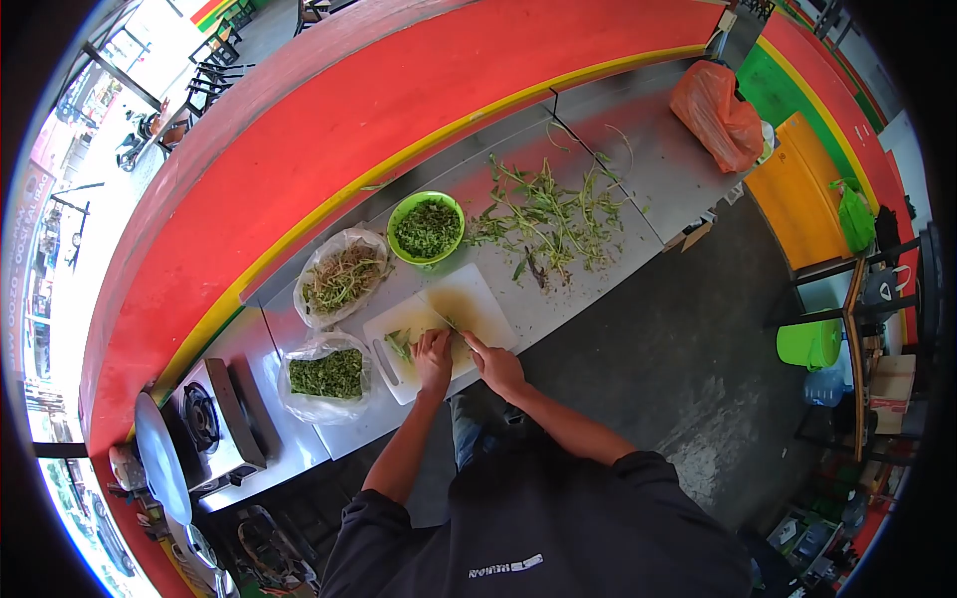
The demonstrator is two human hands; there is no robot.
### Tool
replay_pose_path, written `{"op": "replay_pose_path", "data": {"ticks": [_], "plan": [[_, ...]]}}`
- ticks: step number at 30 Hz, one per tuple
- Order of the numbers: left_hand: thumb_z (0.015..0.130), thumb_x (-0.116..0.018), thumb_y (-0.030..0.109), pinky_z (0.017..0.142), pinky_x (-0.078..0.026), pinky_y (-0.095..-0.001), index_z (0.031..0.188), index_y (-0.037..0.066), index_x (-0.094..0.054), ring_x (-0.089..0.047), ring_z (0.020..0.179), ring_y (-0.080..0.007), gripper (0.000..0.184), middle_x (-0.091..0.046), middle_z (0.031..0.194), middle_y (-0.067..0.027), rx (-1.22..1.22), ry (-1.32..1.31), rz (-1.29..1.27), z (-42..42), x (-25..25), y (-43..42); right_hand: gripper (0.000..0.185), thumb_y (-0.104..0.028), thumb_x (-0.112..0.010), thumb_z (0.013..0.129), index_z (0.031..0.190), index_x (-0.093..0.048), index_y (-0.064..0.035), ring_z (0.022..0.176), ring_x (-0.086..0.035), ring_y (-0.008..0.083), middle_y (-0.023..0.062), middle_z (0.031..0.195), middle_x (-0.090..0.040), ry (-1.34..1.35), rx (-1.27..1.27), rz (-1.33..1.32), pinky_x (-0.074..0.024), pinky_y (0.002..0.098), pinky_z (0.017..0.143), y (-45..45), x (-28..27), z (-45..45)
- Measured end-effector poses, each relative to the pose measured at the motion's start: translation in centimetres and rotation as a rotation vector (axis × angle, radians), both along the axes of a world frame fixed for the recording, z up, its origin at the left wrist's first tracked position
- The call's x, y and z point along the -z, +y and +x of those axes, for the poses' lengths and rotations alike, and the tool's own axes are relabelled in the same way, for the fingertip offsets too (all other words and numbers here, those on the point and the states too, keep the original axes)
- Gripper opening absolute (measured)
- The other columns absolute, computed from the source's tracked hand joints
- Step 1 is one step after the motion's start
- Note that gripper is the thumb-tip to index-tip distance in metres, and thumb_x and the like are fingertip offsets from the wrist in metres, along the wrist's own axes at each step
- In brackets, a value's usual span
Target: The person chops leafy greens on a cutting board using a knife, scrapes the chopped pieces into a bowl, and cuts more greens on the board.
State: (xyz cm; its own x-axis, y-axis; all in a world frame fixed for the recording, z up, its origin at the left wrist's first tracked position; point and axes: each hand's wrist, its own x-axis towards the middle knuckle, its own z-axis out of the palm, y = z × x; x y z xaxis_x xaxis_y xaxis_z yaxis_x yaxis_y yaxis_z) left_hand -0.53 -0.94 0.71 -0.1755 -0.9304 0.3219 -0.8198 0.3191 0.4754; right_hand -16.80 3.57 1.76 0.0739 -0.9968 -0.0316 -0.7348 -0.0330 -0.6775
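On a white cutting board (483, 296), my left hand (433, 361) presses down with bent fingers on some green stems (400, 344). Just to its right, my right hand (495, 367) is wrapped round the handle of a knife (451, 323), whose blade points up and left over the board. Beyond the board stands a green bowl (427, 227) of chopped greens. Loose leafy stems (558, 214) lie spread on the metal counter to the right. Two clear plastic bags, one with stems (342, 279) and one with chopped greens (326, 375), sit left of the board.
A gas stove (209, 419) stands at the counter's left end, beside a large round metal lid or pan (162, 458). An orange plastic bag (716, 115) lies at the far right end. A red wall (299, 130) runs behind the metal counter (623, 254).
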Motion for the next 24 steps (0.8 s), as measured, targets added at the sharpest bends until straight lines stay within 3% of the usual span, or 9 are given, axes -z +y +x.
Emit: {"op": "replay_pose_path", "data": {"ticks": [6, 24], "plan": [[0.086, -0.068, 0.008, 0.081, -0.042, -0.0422, 0.106, 0.012, -0.072, -0.062, 0.094, -0.025, 0.021, -0.066, 0.096, -0.0039, -0.024, 0.008, 0.006, 0.1, 0.3, 0.0, 0.053, -0.025, -0.057, 0.098, 0.149, -0.042, -0.0262, 0.059, -0.065, 0.0386, 0.0182, 0.065, -0.065, 0.001, -0.002, -0.096, -0.0523, 0.0518, 0.055, 0.6, -0.1, 0.0], [0.088, -0.067, 0.012, 0.081, -0.042, -0.0428, 0.1, 0.01, -0.07, -0.063, 0.093, -0.0268, 0.012, -0.067, 0.095, -0.006, -0.005, -0.009, 0.009, 0.2, -0.4, -0.1, 0.05, -0.025, -0.057, 0.098, 0.147, -0.045, -0.0262, 0.06, -0.065, 0.0404, 0.0191, 0.065, -0.065, -0.013, 0.034, -0.005, -0.0515, 0.0526, 0.055, -0.1, 0.1, 0.7]]}}
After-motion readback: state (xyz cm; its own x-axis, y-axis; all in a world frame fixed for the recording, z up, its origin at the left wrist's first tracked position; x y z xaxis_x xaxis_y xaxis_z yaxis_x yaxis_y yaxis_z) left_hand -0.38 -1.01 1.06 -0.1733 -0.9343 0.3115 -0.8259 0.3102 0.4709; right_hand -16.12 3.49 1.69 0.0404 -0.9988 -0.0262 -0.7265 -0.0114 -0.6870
